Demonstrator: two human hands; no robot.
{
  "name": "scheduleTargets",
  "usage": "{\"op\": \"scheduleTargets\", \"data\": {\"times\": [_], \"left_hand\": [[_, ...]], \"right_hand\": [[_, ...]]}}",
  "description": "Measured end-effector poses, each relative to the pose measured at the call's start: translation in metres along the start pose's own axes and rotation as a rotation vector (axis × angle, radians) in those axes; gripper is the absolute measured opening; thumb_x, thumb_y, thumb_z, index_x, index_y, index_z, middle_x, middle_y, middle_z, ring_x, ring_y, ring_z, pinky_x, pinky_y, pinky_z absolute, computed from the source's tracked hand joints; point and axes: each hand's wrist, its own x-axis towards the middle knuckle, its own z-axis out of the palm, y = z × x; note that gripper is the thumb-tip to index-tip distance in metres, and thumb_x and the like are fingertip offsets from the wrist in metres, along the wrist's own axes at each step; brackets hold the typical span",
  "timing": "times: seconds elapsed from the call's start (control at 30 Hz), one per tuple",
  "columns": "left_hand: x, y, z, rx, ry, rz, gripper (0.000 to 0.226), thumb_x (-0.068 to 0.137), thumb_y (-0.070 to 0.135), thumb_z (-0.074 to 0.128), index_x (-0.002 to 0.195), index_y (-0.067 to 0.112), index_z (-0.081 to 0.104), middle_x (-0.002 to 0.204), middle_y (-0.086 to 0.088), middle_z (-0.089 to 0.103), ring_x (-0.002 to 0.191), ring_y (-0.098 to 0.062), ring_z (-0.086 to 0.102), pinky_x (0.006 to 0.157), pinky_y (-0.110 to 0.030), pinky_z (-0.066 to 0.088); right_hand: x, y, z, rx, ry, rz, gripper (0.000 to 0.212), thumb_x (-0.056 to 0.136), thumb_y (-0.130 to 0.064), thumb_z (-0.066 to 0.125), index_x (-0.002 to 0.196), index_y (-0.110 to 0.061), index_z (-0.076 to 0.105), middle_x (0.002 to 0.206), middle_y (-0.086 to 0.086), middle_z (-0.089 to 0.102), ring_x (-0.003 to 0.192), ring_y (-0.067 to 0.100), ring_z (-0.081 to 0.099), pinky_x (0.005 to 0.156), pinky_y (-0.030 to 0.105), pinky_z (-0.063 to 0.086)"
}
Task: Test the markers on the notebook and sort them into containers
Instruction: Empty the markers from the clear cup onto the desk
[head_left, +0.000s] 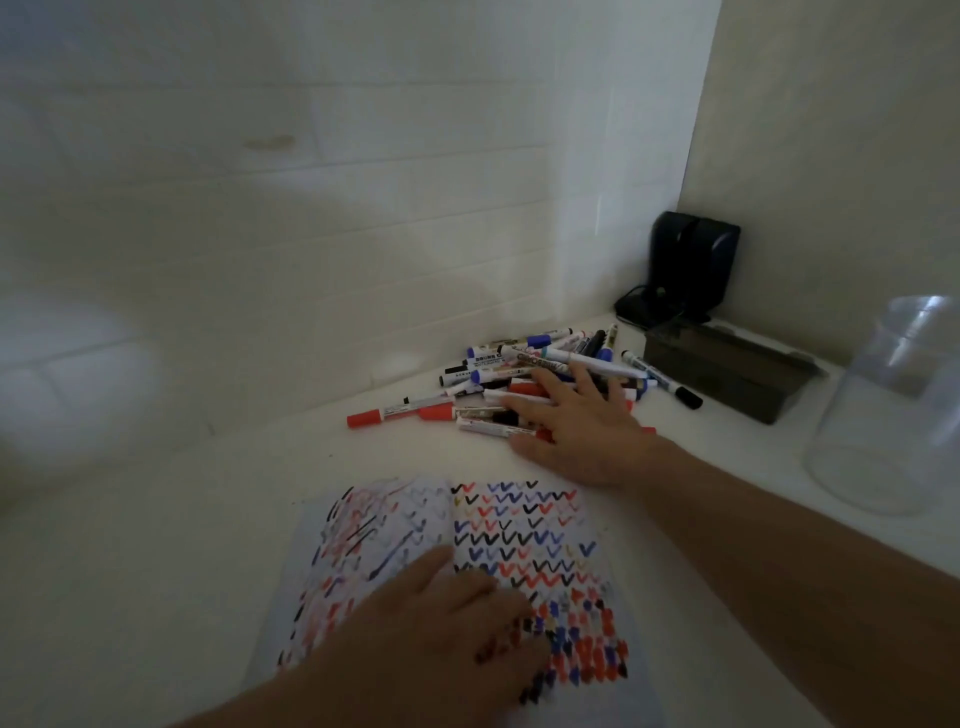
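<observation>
I saw the right hand (576, 426) spread flat on the heap of red-, blue- and black-capped white markers (524, 374), left hand (457, 608) flat on the open, tick-covered white notebook (524, 525).

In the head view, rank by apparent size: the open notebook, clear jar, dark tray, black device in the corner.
1. notebook, though nearest the camera
2. clear jar, partly cropped
3. dark tray
4. black device, close to the tray, so unsure

Jumbled marker pile (540, 374) behind open, check-marked notebook (524, 540); dark tray (727, 374), clear jar (893, 410) right.
</observation>
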Motion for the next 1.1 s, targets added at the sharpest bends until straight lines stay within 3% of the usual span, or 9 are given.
{"op": "scheduleTargets", "data": {"times": [0.1,0.2,0.27,0.37,0.57,0.7,0.87,0.97,1.1], "left_hand": [[0.008,-0.021,-0.008,-0.268,0.1,-0.202,0.053,0.094,0.082,0.027,0.145,0.067,0.032,0.151,0.023,0.036,0.138,-0.001,0.032,0.114,-0.04,0.035],[0.03,-0.061,-0.002,-0.447,0.156,-0.41,0.064,0.09,0.082,0.027,0.15,0.058,0.03,0.145,0.021,0.029,0.134,0.0,0.02,0.117,-0.038,0.028],[0.048,-0.08,0.005,-0.422,0.195,-0.484,0.064,0.093,0.077,0.036,0.15,0.049,0.038,0.14,0.015,0.036,0.129,-0.005,0.026,0.115,-0.039,0.034],[0.08,-0.084,0.009,-0.427,0.264,-0.485,0.054,0.096,0.065,0.045,0.145,0.045,0.048,0.132,0.013,0.043,0.123,-0.008,0.034,0.111,-0.04,0.037],[0.126,-0.08,0.004,-0.476,0.267,-0.466,0.041,0.094,0.055,0.056,0.133,0.045,0.057,0.118,0.011,0.048,0.113,-0.011,0.043,0.098,-0.034,0.042],[0.129,-0.106,-0.016,-0.735,0.344,-0.578,0.019,0.095,0.039,0.069,0.112,0.044,0.063,0.098,0.009,0.064,0.089,-0.009,0.063,0.072,-0.025,0.049],[0.135,-0.123,-0.026,-0.401,0.187,-0.618,0.019,0.092,0.057,0.066,0.104,0.043,0.064,0.091,0.019,0.053,0.081,0.001,0.053,0.065,-0.026,0.043],[0.143,-0.112,-0.021,-0.168,0.141,-0.618,0.02,0.095,0.057,0.061,0.099,0.038,0.06,0.097,0.01,0.053,0.09,-0.009,0.053,0.073,-0.03,0.046],[0.145,-0.094,-0.021,0.054,0.432,-0.517,0.015,0.097,0.043,0.062,0.092,0.029,0.057,0.092,0.003,0.058,0.087,-0.021,0.052,0.072,-0.039,0.042]], "right_hand": [[-0.017,0.008,-0.014,0.181,0.288,0.0,0.057,0.101,-0.065,0.032,0.154,-0.047,0.031,0.168,-0.008,0.024,0.156,0.025,0.015,0.122,0.066,0.013],[-0.042,0.039,-0.026,0.297,0.542,0.079,0.035,0.101,-0.033,0.055,0.135,-0.03,0.063,0.128,0.0,0.064,0.118,0.019,0.057,0.099,0.044,0.048],[-0.055,0.056,-0.025,0.291,0.45,0.141,0.022,0.098,-0.029,0.062,0.117,-0.033,0.072,0.105,-0.006,0.065,0.097,0.014,0.057,0.082,0.035,0.047],[-0.061,0.058,-0.015,0.262,0.336,0.103,0.01,0.096,-0.043,0.062,0.1,-0.043,0.072,0.097,-0.016,0.062,0.089,0.001,0.049,0.073,0.026,0.039],[-0.052,0.046,0.005,0.339,0.339,0.036,0.016,0.091,-0.05,0.07,0.104,-0.041,0.073,0.096,-0.02,0.053,0.092,0.001,0.048,0.076,0.023,0.038],[-0.051,0.05,0.007,0.319,0.335,0.04,0.021,0.093,-0.044,0.069,0.113,-0.038,0.073,0.108,-0.013,0.057,0.103,0.009,0.049,0.085,0.029,0.042],[-0.055,0.047,0.004,0.376,0.449,0.032,0.015,0.093,-0.039,0.069,0.108,-0.039,0.074,0.103,-0.014,0.057,0.104,0.01,0.049,0.091,0.034,0.047],[-0.065,0.042,-0.004,0.411,0.566,0.007,0.015,0.092,-0.033,0.071,0.107,-0.037,0.076,0.101,-0.016,0.056,0.101,0.007,0.049,0.089,0.031,0.048],[-0.117,0.054,-0.056,0.409,0.9,-0.072,0.014,0.089,-0.013,0.075,0.1,-0.019,0.079,0.095,-0.002,0.061,0.09,0.015,0.06,0.076,0.027,0.048]]}}
